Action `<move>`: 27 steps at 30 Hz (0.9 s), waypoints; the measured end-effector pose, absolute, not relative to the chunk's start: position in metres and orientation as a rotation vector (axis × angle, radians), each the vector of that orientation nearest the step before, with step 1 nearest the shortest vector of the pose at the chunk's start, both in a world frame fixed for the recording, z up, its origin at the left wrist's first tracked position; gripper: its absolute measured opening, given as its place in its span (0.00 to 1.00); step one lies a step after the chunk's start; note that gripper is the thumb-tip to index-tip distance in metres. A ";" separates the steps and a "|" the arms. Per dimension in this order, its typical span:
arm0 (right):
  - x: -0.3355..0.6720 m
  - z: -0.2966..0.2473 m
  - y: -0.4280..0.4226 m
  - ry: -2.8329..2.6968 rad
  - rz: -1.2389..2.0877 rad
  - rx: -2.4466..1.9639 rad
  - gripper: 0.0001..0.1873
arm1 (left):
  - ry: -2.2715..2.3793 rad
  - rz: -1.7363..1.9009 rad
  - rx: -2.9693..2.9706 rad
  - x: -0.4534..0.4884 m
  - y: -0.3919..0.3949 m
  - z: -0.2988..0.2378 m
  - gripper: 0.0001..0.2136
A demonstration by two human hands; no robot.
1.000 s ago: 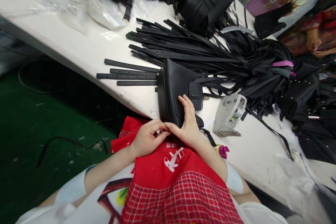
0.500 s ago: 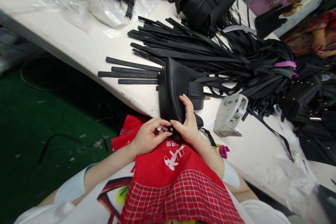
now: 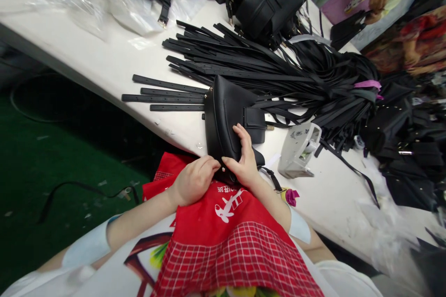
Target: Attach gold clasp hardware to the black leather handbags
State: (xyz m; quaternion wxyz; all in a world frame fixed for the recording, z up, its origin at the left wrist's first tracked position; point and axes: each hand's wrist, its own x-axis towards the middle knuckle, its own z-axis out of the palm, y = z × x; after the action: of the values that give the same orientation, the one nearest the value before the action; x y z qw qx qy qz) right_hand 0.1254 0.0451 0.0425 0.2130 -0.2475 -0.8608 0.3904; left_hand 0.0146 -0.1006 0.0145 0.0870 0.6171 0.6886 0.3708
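Observation:
A small black leather-like bag (image 3: pixel 225 116) lies on its side at the table's near edge, its lower end close to my apron. My right hand (image 3: pixel 245 160) grips that end, thumb on the edge and fingers spread over the front panel. Beside it, my left hand (image 3: pixel 197 178) is closed at the bag's corner, fingertips pressed together next to a small shiny metal stud (image 3: pixel 223 169). Whatever sits between those fingertips is hidden. Past the bag's far end, several black straps with punched holes (image 3: pixel 163 100) stick out to the left.
A bundle of long black straps (image 3: pixel 278 69), bound with a pink tie (image 3: pixel 367 84), covers the table's middle. A white plastic dispenser (image 3: pixel 299 151) stands right of the bag. Black bags (image 3: pixel 268 0) and clear plastic wrap (image 3: pixel 80 0) lie behind. A co-worker's hand (image 3: pixel 378 0) holds black material.
My left fingers have curled in at the bag's corner; a small silvery glint seen between them before is now hidden. My right hand keeps its hold. The whole view has shifted slightly.

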 end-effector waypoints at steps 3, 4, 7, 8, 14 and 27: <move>0.126 0.043 0.045 -2.389 1.090 -0.673 0.39 | 2.016 1.216 1.748 0.013 -0.102 0.017 0.09; 0.125 0.043 0.045 -2.390 1.087 -0.677 0.39 | 1.995 1.231 1.774 0.013 -0.102 0.017 0.08; 0.125 0.044 0.045 -2.389 1.074 -0.677 0.38 | 1.979 1.220 1.893 0.017 -0.103 0.018 0.08; 0.125 0.044 0.044 -2.389 1.071 -0.669 0.37 | 2.002 1.203 1.919 0.019 -0.103 0.019 0.09; 0.124 0.041 0.044 -2.420 1.020 -0.683 0.38 | 2.133 1.023 2.052 0.032 -0.102 0.020 0.12; 0.124 0.041 0.044 -2.351 1.109 -0.645 0.37 | 1.863 1.365 0.900 0.010 -0.109 0.020 0.05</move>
State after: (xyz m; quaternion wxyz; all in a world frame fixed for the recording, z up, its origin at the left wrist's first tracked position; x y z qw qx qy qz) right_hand 0.1244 0.0439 0.0409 0.2297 -0.2345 -0.8543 0.4031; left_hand 0.0102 -0.1086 0.0196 0.3254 0.3434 0.7106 0.5209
